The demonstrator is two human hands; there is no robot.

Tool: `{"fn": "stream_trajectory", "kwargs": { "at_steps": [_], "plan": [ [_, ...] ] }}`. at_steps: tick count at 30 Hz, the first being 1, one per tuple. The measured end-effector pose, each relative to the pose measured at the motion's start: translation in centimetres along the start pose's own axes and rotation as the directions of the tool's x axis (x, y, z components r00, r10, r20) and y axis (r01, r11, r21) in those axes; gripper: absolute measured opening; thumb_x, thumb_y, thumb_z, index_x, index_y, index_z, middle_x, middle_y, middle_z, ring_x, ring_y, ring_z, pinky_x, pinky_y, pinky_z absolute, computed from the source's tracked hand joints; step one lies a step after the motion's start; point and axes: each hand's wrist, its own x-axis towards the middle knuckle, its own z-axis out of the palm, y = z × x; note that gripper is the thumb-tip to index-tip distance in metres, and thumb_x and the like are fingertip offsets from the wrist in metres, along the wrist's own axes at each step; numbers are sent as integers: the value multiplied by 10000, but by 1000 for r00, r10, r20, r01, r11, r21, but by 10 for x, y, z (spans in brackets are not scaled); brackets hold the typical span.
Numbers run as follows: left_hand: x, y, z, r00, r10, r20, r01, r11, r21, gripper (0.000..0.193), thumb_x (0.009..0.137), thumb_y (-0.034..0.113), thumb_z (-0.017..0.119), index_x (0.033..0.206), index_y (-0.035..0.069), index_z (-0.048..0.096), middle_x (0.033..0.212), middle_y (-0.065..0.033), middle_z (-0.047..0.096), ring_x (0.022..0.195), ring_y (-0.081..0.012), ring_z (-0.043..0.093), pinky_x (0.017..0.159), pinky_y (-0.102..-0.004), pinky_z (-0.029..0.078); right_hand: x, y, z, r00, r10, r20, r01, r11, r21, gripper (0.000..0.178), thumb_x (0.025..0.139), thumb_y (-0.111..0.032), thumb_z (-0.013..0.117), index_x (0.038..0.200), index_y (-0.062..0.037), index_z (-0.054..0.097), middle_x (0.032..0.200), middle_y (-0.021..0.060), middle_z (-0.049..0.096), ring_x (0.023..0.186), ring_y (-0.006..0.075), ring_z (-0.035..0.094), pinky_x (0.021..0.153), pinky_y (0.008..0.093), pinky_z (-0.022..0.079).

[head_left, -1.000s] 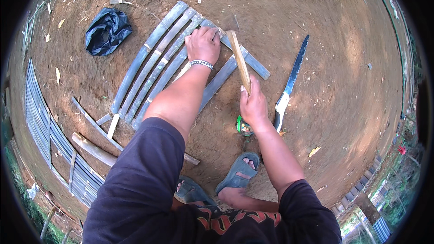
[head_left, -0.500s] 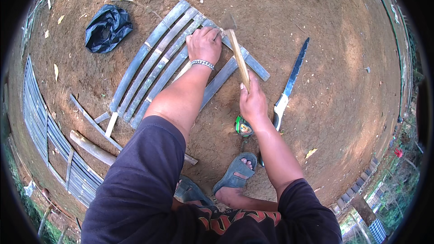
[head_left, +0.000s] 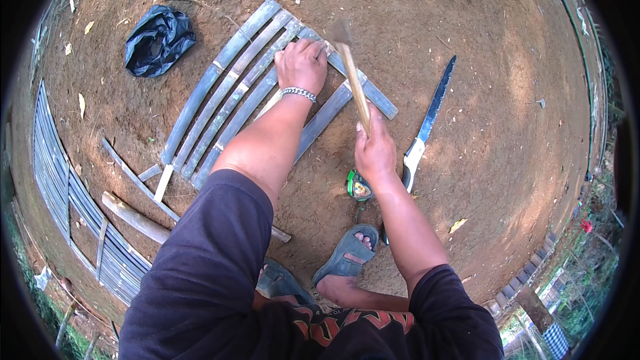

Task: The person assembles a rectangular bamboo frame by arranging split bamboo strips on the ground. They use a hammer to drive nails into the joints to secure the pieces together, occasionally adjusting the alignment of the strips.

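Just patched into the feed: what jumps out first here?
The right hand grips a wooden-handled hammer raised over a panel of split bamboo slats on bare dirt, while the left hand presses on the slats. A long saw lies to the right, a black plastic bag upper left.

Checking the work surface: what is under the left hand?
The left hand presses on grey bamboo slats lying side by side on bare dirt. The spot beneath the palm is covered.
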Motion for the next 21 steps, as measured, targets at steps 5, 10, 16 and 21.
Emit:
{"fn": "stream_trajectory", "kwargs": {
  "at_steps": [5,10,16,21],
  "plan": [
    [1,3,-4,998,-23,55,22,1000,5,120,849,225,730,953,180,770,1037,42,719,988,-196,631,880,-398,428,3,-5,-4,995,87,49,-86,996,-32,534,966,-104,574,1476,-93,415,1255,250,631,1054,471,642,867,527,546],
    [1,0,-4,998,-38,57,38,999,-12,122,843,223,732,952,184,771,1039,47,720,992,-195,630,881,-399,428,3,-6,0,998,55,19,-55,998,-4,537,962,-111,583,1475,-104,420,1232,252,645,1037,472,648,858,538,546],
    [1,3,-5,999,-30,43,30,1000,9,115,841,223,734,943,187,772,1031,46,722,992,-195,630,878,-395,427,1,-6,-4,996,83,19,-84,996,20,531,966,-118,580,1474,-118,425,1259,255,633,1077,480,630,883,535,537],
    [1,3,-6,998,-31,47,31,1000,3,118,840,226,730,942,186,773,1025,48,722,988,-196,631,876,-395,427,5,-6,-5,980,137,141,-123,987,-104,549,955,-100,582,1480,-119,421,1247,246,640,1049,478,639,868,541,540]
  ]
}}
